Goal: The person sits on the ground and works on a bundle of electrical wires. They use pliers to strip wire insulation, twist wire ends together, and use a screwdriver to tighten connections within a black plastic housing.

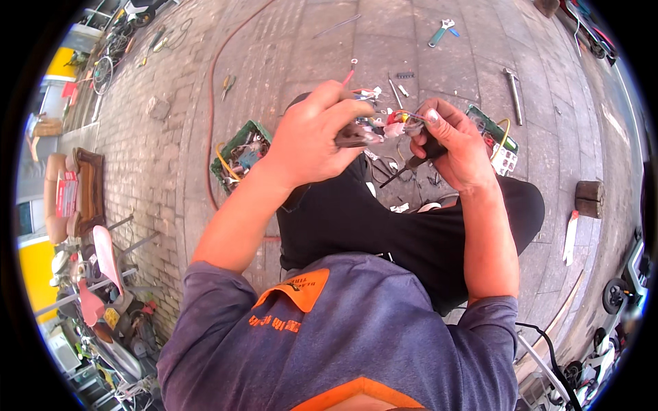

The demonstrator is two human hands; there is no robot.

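Note:
My left hand (312,133) is closed around a dark, shiny object (351,135) whose kind I cannot make out. Beside it, between my hands, is a bunch of wires and plugs (394,127) in white, red and yellow. A red lead (351,71) with a metal ring end sticks out beyond my left fingers. My right hand (454,144) pinches thin wires at the bunch's right side. The same hand also holds a screwdriver (415,162), its dark handle in the palm and its thin shaft slanting down to the left, over the ground between my legs.
Green baskets of small parts stand left (259,130) and right (513,142) of my knees. On the paving lie an adjustable wrench (442,32), a metal bar (513,96) and a small screwdriver (227,87). A reddish hose (214,75) runs along the left; a wooden block (589,199) is at right.

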